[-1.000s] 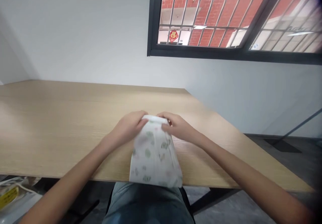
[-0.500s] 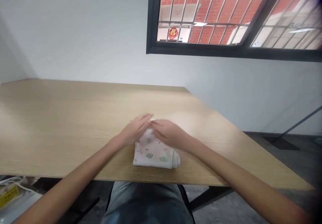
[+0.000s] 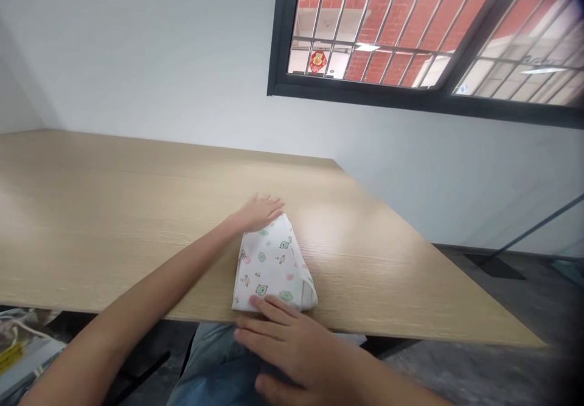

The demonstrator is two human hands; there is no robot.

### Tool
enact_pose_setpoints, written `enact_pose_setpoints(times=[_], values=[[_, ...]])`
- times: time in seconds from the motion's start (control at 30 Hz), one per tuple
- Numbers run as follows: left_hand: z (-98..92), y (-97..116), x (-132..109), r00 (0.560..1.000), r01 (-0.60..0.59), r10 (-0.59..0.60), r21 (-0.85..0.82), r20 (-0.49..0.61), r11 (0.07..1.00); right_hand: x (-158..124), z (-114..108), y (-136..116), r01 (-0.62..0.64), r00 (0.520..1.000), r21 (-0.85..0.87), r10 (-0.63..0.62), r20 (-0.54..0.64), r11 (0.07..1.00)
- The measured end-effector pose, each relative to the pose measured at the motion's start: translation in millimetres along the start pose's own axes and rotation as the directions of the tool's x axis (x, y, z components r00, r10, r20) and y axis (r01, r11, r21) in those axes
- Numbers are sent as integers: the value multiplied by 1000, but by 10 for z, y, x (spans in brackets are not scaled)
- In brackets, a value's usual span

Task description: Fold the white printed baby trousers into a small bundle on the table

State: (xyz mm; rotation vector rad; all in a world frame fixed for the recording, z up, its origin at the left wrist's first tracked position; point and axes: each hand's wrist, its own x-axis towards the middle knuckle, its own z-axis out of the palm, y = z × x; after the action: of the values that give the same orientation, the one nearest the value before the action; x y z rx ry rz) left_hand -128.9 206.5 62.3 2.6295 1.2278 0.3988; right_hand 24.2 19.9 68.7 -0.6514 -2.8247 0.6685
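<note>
A folded white cloth [image 3: 271,263] printed with small green and pink figures lies on the wooden table, close to its front edge. Its far end is narrower than its near end, and a loose fold shows at the near right corner. My left hand [image 3: 262,211] rests on the far end, fingers stretched out and pointing right. At the near edge is my right hand [image 3: 296,345], open, its fingers spread and the fingertips at the cloth's border. Neither hand grips the fabric.
The pale wooden table [image 3: 137,211] reaches back to the wall, its right edge slanting. A barred window [image 3: 365,28] is above. Below the table at left is a container [image 3: 27,351] with a yellow label. My legs [image 3: 214,363] are under the front edge.
My hands were together at the cloth's far end. The right hand has come back to the near edge and opened; the left stays at the far end, now flatter. More cloth shows.
</note>
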Motion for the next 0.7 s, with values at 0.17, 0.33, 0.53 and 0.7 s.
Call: enact_pose_setpoints(times=[0.17,0.33,0.53,0.7], values=[[-177,204,-672,999,-45,44,-66,-14,997,-17,-251,435,-50,951,-73,25,-307,996],[0,280,-1396,978,-119,136,-111,159,987,-104,-239,679,-150,978,-141,127,-163,978],[260,427,-1917,981,-173,184,-165,54,971,-451,25,377,-84,996,-114,80,-45,990],[179,571,-1795,997,17,-47,-434,-60,901,-444,59,360,-173,934,152,211,-288,973]])
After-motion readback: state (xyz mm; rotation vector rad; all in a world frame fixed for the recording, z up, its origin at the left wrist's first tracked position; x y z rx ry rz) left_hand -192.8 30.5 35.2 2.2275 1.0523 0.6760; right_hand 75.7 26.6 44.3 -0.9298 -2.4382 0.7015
